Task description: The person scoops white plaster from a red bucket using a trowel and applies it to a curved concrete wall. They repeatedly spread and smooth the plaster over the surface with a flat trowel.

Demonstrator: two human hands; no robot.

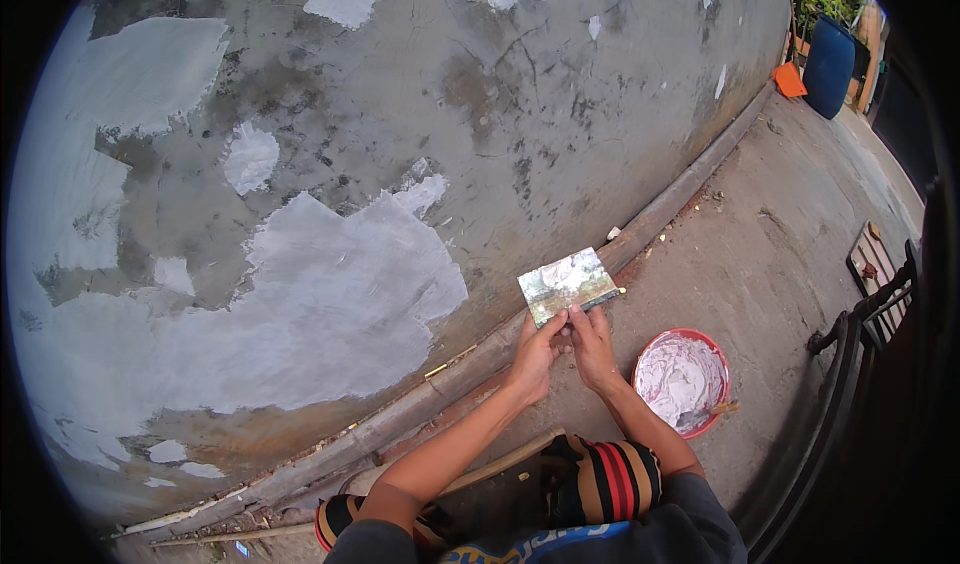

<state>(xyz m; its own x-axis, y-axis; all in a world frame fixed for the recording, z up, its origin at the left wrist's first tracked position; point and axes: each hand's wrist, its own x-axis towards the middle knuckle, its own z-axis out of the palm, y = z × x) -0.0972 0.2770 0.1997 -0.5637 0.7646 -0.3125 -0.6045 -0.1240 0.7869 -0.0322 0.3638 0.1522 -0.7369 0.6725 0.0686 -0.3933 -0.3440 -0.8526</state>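
In front of me, both hands hold a flat, rectangular scraper plate (567, 284) smeared with whitish putty. My left hand (535, 359) is closed on its near edge, thumb on top. My right hand (594, 349) grips the same edge beside it, with the thumbs close together. The fingers beneath the plate are partly hidden. To the right of my right forearm stands a red basin (728, 364) of white putty (680, 374). A tool with a brownish handle (726, 407) rests at the basin's lower right rim. The grey wall (400, 94) ahead carries a large pale putty patch (330, 304).
A raised ledge (690, 189) follows the wall's foot. Far right are a blue barrel (830, 67) and an orange dustpan-like piece (789, 80). Dark metal framework (860, 314) stands along the right side. Near my legs lies a long pole (500, 461).
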